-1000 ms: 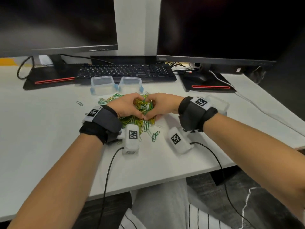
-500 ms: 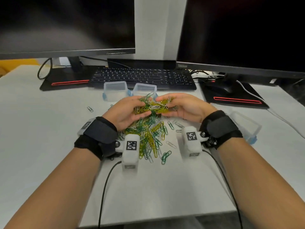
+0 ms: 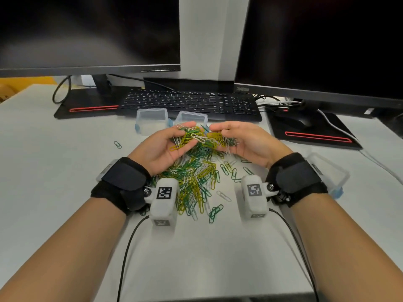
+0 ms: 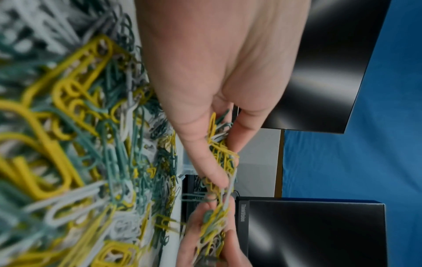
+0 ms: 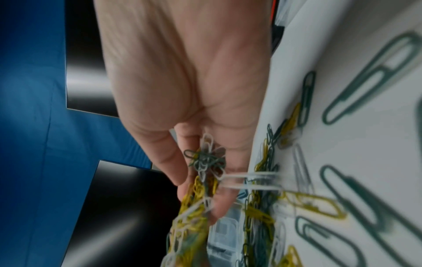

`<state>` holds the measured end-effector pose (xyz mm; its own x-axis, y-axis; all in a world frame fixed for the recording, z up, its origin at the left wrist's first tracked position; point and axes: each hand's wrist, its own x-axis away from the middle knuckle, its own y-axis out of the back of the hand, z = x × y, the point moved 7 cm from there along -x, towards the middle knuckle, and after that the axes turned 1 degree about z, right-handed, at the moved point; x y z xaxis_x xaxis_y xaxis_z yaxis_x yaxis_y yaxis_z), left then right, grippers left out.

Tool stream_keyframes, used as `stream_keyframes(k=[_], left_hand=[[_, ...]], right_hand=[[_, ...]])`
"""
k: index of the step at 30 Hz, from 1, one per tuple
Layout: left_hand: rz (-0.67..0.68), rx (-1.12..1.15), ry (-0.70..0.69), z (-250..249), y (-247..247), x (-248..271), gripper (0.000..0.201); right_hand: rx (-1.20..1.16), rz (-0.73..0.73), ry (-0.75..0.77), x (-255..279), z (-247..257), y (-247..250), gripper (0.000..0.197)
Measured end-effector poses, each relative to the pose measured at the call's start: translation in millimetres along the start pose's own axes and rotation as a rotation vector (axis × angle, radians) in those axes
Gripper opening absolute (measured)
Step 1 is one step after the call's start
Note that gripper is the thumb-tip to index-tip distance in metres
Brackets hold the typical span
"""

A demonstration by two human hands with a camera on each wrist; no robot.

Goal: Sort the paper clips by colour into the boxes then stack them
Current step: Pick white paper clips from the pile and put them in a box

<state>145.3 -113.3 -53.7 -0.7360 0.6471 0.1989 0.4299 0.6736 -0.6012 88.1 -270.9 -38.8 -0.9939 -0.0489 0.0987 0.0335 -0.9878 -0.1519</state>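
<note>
A heap of green, yellow and white paper clips lies on the white desk. Above it both hands hold up a tangled bunch of clips, palms turned up. My left hand cups the bunch's left side, thumb and fingers curled round clips. My right hand grips the right side, fingers curled round clips. Two clear open boxes, one and another, stand just behind the hands. A third clear box lies partly hidden behind my right wrist.
A black keyboard and two dark monitors stand at the back. A mouse sits on a black pad at the right. One stray clip lies left of the heap. Camera cables run off the desk's front edge.
Both hands have lifted from the heap with a bunch of clips and turned palms up, drawing slightly apart. The head view has moved closer and tilted up.
</note>
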Motion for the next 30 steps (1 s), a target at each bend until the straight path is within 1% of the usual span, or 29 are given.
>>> stream_keyframes(k=[4,7,10,14,16,18,20,23,25,28,30], left_hand=[[0.025,0.011,-0.006,0.0,-2.2,0.2,0.030],[0.043,-0.009,-0.024,-0.8,-4.5,0.0,0.030],[0.060,-0.067,-0.029,-1.1,-7.0,0.3,0.030],[0.087,-0.103,-0.019,0.3,-7.7,2.0,0.033],[0.110,-0.161,-0.024,0.0,-10.6,3.5,0.034],[0.139,-0.213,-0.016,1.5,-15.1,5.9,0.036],[0.167,-0.216,-0.002,3.8,-19.1,8.2,0.040],[0.163,-0.212,0.004,5.7,-20.4,8.3,0.042],[0.160,-0.219,0.009,6.8,-20.0,8.0,0.044],[0.165,-0.222,0.014,7.5,-19.5,6.8,0.049],[0.161,-0.214,0.007,6.5,-18.0,6.2,0.048]], right_hand=[[0.013,-0.003,0.033,-2.8,-0.9,-2.8,0.030],[0.089,-0.012,0.084,-3.5,1.7,-3.7,0.032],[0.257,-0.085,0.181,-2.4,10.1,-2.5,0.026],[0.395,-0.210,0.291,-0.1,17.8,-7.6,0.015],[0.453,-0.236,0.347,0.9,21.4,-14.0,0.013],[0.487,-0.225,0.395,0.6,22.1,-20.7,0.014],[0.494,-0.253,0.404,-0.6,19.6,-22.1,0.014],[0.490,-0.300,0.385,-3.9,14.4,-20.1,0.012],[0.498,-0.298,0.368,-5.3,11.4,-20.6,0.010],[0.511,-0.273,0.355,-5.1,10.0,-24.2,0.013],[0.505,-0.271,0.335,-3.8,11.9,-22.8,0.014]])
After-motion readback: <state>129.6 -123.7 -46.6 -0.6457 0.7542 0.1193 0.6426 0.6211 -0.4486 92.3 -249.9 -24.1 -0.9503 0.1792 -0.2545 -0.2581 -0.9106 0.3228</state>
